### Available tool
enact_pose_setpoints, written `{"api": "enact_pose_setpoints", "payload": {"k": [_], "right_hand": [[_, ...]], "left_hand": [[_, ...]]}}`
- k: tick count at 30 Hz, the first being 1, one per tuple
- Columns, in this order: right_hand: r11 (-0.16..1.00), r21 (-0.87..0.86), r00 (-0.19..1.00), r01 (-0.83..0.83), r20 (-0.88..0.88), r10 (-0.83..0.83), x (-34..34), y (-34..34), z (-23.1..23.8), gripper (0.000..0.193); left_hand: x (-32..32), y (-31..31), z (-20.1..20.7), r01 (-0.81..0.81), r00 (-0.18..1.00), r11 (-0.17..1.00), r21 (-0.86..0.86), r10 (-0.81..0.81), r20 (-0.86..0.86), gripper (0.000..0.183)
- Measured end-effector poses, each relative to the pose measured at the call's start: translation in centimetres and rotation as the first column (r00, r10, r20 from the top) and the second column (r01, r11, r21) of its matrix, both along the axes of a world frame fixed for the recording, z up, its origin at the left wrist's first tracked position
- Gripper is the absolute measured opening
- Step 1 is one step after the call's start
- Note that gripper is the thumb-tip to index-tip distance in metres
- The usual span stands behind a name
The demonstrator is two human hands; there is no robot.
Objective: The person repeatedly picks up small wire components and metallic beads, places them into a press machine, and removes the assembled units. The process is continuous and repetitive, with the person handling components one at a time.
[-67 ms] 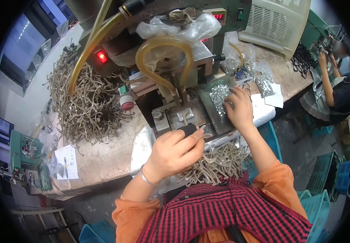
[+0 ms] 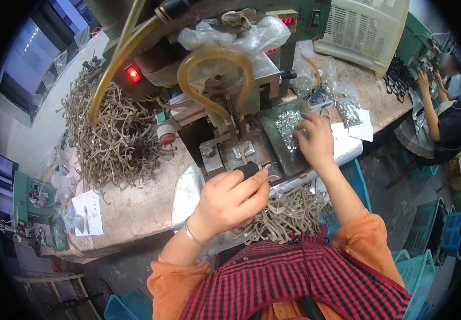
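My left hand is closed in a pinch on a thin grey-brown curved strip, whose far end lies at the small metal block under the press. A black cover sits at those fingertips. My right hand reaches over the right edge of a dark metal tray. Its bent fingers are apart, beside a heap of small shiny metal pieces; whether a piece is between the fingertips is too small to see. More curved strips are piled below my hands, in front of the press.
A large tangle of grey-brown strips covers the bench at left. A red push button and yellow hoses are close to the press. Bags of small parts lie at right. Another person works at far right, near blue crates.
My right hand's fingers have shifted slightly at the edge of the heap of metal pieces. My left hand keeps its place with the strip.
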State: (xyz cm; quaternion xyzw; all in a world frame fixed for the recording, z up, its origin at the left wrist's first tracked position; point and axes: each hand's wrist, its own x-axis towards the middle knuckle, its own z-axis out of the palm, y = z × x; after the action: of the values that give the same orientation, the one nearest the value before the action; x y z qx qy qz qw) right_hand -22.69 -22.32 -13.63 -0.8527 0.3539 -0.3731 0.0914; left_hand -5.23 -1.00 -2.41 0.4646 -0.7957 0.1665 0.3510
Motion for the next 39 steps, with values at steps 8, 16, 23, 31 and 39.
{"api": "enact_pose_setpoints", "payload": {"k": [8, 16, 23, 31, 39], "right_hand": [[0.999, -0.009, 0.989, -0.053, 0.136, 0.054, 1.4, -0.1, 0.0, 0.017], [0.998, 0.062, 0.976, 0.001, 0.218, -0.014, 1.7, 0.4, -0.5, 0.01], [0.917, 0.374, 0.942, -0.141, 0.335, 0.008, 1.7, 1.8, 1.6, 0.013], [0.91, 0.409, 0.963, -0.073, 0.267, -0.042, 0.6, 2.3, 1.2, 0.013], [0.892, 0.392, 0.925, -0.224, 0.374, 0.068, -2.2, 4.5, 3.0, 0.014]], "left_hand": [[0.8, 0.5, 0.1, 0.025, 0.996, 0.998, 0.06, -0.019, -0.092, 0.029], [0.8, 3.1, -5.5, -0.339, 0.914, 0.917, -0.212, 0.268, -0.303, 0.025], [16.5, 3.5, -7.5, -0.842, 0.538, 0.539, -0.014, 0.842, 0.027, 0.012], [25.2, 0.4, -13.1, -0.935, 0.311, 0.344, 0.09, 0.669, 0.675, 0.017], [16.7, 5.2, -10.1, -0.734, 0.672, 0.676, 0.062, 0.71, 0.209, 0.026]]}}
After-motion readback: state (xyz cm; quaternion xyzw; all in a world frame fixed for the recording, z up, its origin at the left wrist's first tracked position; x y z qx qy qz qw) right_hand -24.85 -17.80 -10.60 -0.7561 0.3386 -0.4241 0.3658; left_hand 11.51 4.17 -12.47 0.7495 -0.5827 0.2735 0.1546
